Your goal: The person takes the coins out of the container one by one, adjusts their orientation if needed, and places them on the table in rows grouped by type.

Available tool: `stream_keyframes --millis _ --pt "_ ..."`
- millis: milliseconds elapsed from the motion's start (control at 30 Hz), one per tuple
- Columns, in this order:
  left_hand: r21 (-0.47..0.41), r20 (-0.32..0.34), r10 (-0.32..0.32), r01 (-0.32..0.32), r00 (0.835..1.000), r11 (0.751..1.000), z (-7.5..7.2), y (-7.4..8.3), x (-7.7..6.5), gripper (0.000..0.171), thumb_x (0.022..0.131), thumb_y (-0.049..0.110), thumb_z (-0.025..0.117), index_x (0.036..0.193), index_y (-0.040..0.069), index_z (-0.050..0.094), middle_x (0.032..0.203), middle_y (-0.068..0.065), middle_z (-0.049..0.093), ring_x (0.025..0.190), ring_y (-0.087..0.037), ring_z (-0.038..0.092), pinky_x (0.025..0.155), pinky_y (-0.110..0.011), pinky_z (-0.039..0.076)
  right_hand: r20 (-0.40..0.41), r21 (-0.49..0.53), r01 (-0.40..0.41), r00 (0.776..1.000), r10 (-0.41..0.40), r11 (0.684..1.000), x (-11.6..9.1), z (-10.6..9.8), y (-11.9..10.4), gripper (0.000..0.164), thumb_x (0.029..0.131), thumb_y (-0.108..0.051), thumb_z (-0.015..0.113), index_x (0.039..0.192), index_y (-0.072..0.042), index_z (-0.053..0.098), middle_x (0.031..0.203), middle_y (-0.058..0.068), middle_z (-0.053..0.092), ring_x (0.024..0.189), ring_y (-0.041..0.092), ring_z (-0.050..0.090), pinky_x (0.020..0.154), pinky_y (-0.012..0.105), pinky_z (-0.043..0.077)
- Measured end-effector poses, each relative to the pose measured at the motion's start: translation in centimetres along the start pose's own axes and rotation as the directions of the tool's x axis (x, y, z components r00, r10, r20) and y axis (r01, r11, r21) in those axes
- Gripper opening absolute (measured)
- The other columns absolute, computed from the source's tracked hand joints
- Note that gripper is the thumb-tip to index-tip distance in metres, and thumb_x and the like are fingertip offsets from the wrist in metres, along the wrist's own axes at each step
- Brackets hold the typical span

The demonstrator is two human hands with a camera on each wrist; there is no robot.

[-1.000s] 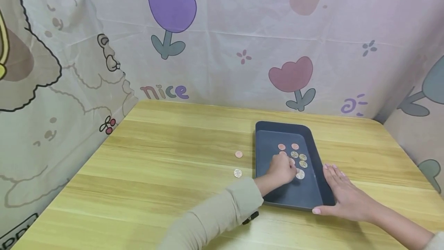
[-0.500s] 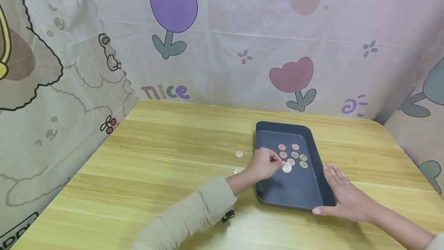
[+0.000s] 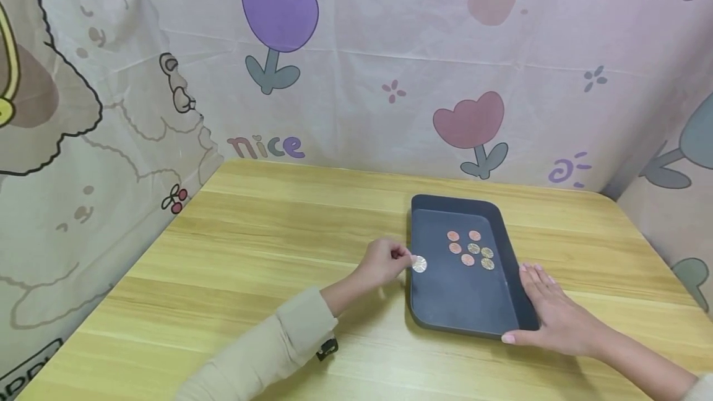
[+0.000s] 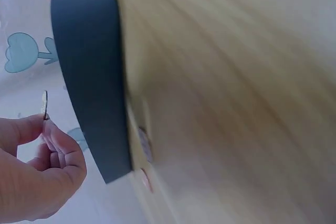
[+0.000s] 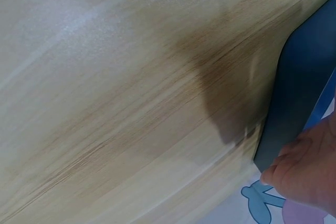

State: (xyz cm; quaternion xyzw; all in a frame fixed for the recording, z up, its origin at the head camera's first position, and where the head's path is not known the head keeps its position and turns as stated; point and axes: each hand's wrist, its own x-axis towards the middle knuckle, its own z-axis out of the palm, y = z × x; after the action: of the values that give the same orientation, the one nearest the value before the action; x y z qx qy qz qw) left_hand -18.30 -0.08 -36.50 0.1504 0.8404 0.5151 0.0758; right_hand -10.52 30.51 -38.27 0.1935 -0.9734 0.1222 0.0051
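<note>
My left hand [image 3: 384, 262] pinches a silver coin [image 3: 419, 263] between thumb and fingertips, over the left rim of the dark tray [image 3: 468, 302]. In the left wrist view the coin stands on edge, above the tray wall. Copper coins [image 3: 468, 260] and gold-coloured coins [image 3: 487, 263] lie flat in the middle of the tray. My right hand [image 3: 559, 317] rests against the tray's near right corner, fingers straight along the side wall and thumb at the front wall. On the table beside the tray lie a silver coin [image 4: 145, 144] and a copper coin [image 4: 146, 180], hidden behind my left hand in the head view.
The tray stands on a wood-grain table [image 3: 250, 246], right of its middle. A printed cloth [image 3: 362, 110] hangs along the back and both sides, right at the table's edges. A small black object [image 3: 327, 348] shows under the left sleeve.
The left hand has drawn back leftward from the middle of the tray to its left rim, carrying the silver coin. The right hand and the tray have stayed in place.
</note>
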Motion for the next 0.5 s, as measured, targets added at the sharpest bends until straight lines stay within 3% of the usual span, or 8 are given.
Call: stream_keyframes --millis 233,500 --pt "-0.001 -0.002 -0.043 0.043 0.999 0.999 -1.6 -1.4 -0.6 0.02 0.085 0.013 0.064 0.075 -0.005 0.064 0.062 0.002 0.051 0.053 -0.007 0.042 0.048 -0.016 0.035 -0.004 0.002 -0.003 1.0 0.003 1.0 -0.1 0.0 0.0 0.116 0.068 -0.055 0.072 0.141 0.015 0.015 0.144 0.038 0.019 0.14 0.045 0.005 0.097 0.003 -0.019" --pt "0.054 -0.012 -0.139 0.139 0.99 0.989 -3.6 -3.2 -1.2 0.016 0.086 0.012 0.062 0.081 -0.002 0.065 0.068 0.0 0.054 0.061 -0.009 0.044 0.054 -0.018 0.038 0.008 0.014 -0.017 1.0 0.017 1.0 0.0 -0.1 -0.2 0.116 0.068 -0.056 0.072 0.141 0.014 0.015 0.145 0.038 0.018 0.139 0.047 0.006 0.096 0.003 -0.019"
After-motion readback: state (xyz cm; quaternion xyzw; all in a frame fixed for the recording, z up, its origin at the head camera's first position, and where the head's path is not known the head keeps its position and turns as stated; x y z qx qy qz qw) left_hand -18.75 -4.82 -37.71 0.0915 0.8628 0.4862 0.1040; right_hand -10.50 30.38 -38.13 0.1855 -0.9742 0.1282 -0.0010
